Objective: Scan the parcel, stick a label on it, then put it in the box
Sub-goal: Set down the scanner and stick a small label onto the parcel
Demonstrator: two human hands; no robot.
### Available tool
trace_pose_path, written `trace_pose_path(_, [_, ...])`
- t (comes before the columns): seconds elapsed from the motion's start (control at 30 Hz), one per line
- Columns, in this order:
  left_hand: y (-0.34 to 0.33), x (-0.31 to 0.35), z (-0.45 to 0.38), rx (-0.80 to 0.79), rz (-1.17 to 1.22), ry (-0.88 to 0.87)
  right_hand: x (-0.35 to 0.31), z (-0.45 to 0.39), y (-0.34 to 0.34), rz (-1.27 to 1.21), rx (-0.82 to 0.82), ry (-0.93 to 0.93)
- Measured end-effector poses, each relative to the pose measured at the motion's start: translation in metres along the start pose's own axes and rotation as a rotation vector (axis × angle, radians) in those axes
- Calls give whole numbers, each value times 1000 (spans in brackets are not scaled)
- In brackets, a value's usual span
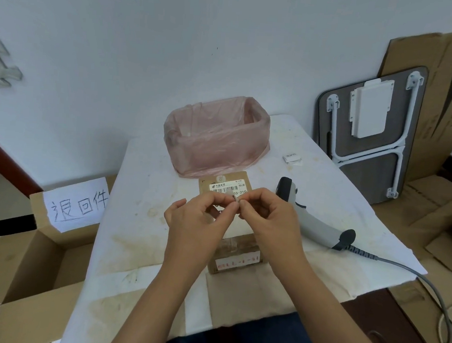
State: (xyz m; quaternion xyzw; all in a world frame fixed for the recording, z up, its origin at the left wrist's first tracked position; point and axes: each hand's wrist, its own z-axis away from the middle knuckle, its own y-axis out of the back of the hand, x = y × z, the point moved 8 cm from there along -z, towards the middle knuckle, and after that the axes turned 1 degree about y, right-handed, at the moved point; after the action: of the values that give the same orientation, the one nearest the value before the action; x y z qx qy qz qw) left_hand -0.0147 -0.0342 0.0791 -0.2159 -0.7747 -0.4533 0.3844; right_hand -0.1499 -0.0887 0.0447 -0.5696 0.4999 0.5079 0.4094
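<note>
Small white tabletop (pixel 144 219) against a plain wall, cloth pretty stained, cardboard stacked off to the right. Nearest on it is the parcel (pixel 235 257), a small brown box lying flat just under the wrists. It looks parked there so both hands are free for the sticker.

Right above it, the left hand (pixel 196 220) and right hand (pixel 270 219) meet over the middle. Fingers (pixel 233 205) on both sides are pinched shut on a tiny pale label (pixel 235 199). My guess is it's being peeled off its backing, but it's too small to tell for sure. So the parcel isn't touched at all — it sits below and a bit toward the body from the fingertips.

To the right the scanner (pixel 313 220) lies on its side, cord trailing off the edge, close enough to grab. Just past the hands is a second brown parcel (pixel 225 185) with a printed white slip, then a tub lined with a pink bag (pixel 214 137).

The open box (pixel 33 264) with a handwritten sign stands on the floor at the left — handy for dropping the parcel in.
</note>
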Motion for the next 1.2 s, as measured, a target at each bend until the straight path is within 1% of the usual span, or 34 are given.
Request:
trace_pose_path(0.13, [1,2,2,33,-86,-26,-6,2,-1,104,5,72])
trace_pose_path(0.23, [1,4,2,36,-100,-42,-6,1,-1,128,2,83])
trace_pose_path(0.6, [-3,-9,-1,-58,146,144,10,-2,-2,-111,-11,-96])
trace_pose_path(0.7, [-3,-9,-3,-61,148,138,9,-3,-3,-158,-27,-122])
trace_pose_path(0.8, [-3,-8,-2,-60,99,114,6,-3,-5,-140,-66,-117])
trace_pose_path(0.93, [-6,-9,-2,-82,79,118,6,-4,-3,-132,-59,-113])
trace_pose_path(1.03, [-7,-12,-2,-101,140,153,7,-5,-2,-127,-68,-119])
trace_pose_path(1.2, [-8,-17,0,-139,313,243,2,-6,-2,-90,-85,-97])
